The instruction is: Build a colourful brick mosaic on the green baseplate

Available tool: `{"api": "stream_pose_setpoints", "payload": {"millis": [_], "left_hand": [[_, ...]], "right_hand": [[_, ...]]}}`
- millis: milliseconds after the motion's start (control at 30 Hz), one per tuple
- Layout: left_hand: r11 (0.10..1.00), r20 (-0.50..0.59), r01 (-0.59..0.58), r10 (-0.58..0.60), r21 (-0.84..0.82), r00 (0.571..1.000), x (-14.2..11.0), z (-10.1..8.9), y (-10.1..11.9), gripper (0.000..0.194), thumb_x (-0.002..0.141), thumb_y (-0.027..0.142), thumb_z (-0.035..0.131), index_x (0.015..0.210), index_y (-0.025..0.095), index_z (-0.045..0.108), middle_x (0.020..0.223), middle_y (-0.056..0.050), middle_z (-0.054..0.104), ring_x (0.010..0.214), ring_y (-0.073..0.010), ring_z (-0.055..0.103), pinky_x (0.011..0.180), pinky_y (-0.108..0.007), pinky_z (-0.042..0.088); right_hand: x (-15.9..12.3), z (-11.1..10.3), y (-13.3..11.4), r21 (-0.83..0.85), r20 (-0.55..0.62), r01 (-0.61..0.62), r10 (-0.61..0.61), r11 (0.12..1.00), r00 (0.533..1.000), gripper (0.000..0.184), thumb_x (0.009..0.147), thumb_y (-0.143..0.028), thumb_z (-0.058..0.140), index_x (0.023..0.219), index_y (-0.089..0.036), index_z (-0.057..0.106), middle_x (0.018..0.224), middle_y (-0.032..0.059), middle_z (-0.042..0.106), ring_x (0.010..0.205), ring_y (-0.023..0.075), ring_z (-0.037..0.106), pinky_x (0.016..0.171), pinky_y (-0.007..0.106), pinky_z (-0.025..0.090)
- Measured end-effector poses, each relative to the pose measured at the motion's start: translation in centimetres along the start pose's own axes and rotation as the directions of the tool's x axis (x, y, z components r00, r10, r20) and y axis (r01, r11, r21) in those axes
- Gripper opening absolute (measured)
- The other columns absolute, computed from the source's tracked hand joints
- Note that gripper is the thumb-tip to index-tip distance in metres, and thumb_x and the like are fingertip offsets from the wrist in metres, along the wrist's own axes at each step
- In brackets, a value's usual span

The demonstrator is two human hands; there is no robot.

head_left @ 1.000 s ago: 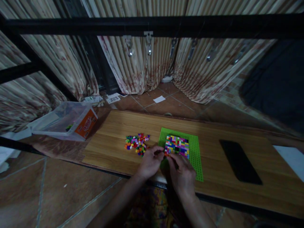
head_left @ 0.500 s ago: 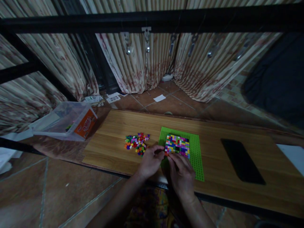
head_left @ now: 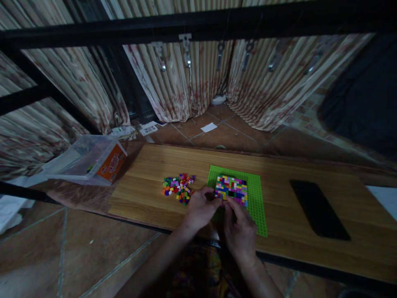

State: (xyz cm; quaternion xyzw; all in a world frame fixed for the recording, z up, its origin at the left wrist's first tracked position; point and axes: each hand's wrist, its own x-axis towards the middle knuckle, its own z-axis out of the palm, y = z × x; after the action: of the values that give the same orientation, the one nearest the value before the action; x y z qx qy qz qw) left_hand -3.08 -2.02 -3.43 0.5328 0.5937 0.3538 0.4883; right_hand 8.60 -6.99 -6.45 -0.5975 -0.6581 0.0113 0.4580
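Both hands meet at the near edge of a block of multicoloured toy bricks (head_left: 232,188) fixed on a green studded baseplate (head_left: 256,207). My left hand (head_left: 201,207) comes in at the near left corner, its thumb and forefinger bent together. From the near side, my right hand (head_left: 239,223) reaches in with thumb and forefinger pinched. The fingertips of both hands nearly touch. Whatever lies between them is too small to make out. Left of the baseplate, a loose heap of small coloured bricks (head_left: 178,187) lies on the wooden board (head_left: 139,186).
A clear plastic box (head_left: 89,159) with an orange label stands beyond the board's left end. On the right lies a black flat phone-shaped object (head_left: 319,210). A dark metal bar (head_left: 198,25) with hanging clips crosses above, before striped curtains (head_left: 173,82).
My hands have shifted slightly right along the near edge of the brick block. The left thumb now reaches further toward the right fingertips.
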Motion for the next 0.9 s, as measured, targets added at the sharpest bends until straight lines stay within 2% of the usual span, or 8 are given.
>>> {"api": "stream_pose_setpoints", "payload": {"millis": [333,500,600,733,900], "left_hand": [[0.993,-0.055,0.023,-0.017,0.119,0.998,0.4,0.6,-0.3,0.016,0.068,0.018,0.062,0.083,0.018,0.068,0.069,0.001,0.068,0.063,-0.0124,0.061,0.056,-0.021,0.045],[0.985,-0.080,-0.009,0.023,0.170,0.997,0.1,0.8,-0.1,0.013,0.069,0.019,0.061,0.081,0.018,0.068,0.071,0.000,0.068,0.068,-0.0156,0.063,0.061,-0.024,0.049],[0.988,-0.103,-0.062,0.077,0.138,0.992,-0.6,0.6,-0.2,0.020,0.071,0.021,0.062,0.090,0.018,0.067,0.080,-0.002,0.070,0.073,-0.0168,0.064,0.065,-0.025,0.051],[0.993,-0.178,-0.090,0.103,0.080,0.979,-2.7,-1.1,-1.4,0.032,0.078,0.027,0.059,0.108,0.015,0.062,0.093,-0.007,0.069,0.072,-0.0157,0.063,0.064,-0.025,0.051],[0.986,-0.303,-0.117,0.149,0.119,0.941,-5.3,-5.6,-4.1,0.023,0.080,0.016,0.053,0.100,0.015,0.064,0.098,-0.008,0.069,0.087,-0.0173,0.065,0.082,-0.029,0.051]], "right_hand": [[-0.3,-0.1,0.4,-0.025,0.072,-0.015,0.016,1.000,0.997,0.025,0.092,-0.021,0.048,0.109,-0.013,0.064,0.100,0.0101,0.072,0.088,0.0188,0.068,0.077,0.030,0.053],[-0.3,-0.1,0.8,-0.030,0.063,0.011,-0.009,0.999,0.998,0.026,0.093,-0.026,0.048,0.108,-0.013,0.065,0.102,0.0112,0.072,0.088,0.0204,0.068,0.078,0.033,0.053],[-0.3,-0.4,0.5,-0.022,0.040,0.044,-0.043,0.999,0.998,0.026,0.093,-0.027,0.047,0.106,-0.014,0.066,0.100,0.0110,0.072,0.087,0.0205,0.068,0.078,0.033,0.053],[-0.4,-0.9,-0.8,-0.001,0.022,0.087,-0.087,0.996,0.996,0.024,0.092,-0.026,0.048,0.104,-0.015,0.066,0.098,0.0100,0.072,0.085,0.0196,0.068,0.077,0.032,0.052],[-1.5,0.1,-2.5,0.077,0.181,0.147,-0.159,0.986,0.971,0.023,0.093,-0.023,0.046,0.105,-0.017,0.064,0.098,0.0072,0.071,0.088,0.0180,0.067,0.080,0.031,0.052]]}}
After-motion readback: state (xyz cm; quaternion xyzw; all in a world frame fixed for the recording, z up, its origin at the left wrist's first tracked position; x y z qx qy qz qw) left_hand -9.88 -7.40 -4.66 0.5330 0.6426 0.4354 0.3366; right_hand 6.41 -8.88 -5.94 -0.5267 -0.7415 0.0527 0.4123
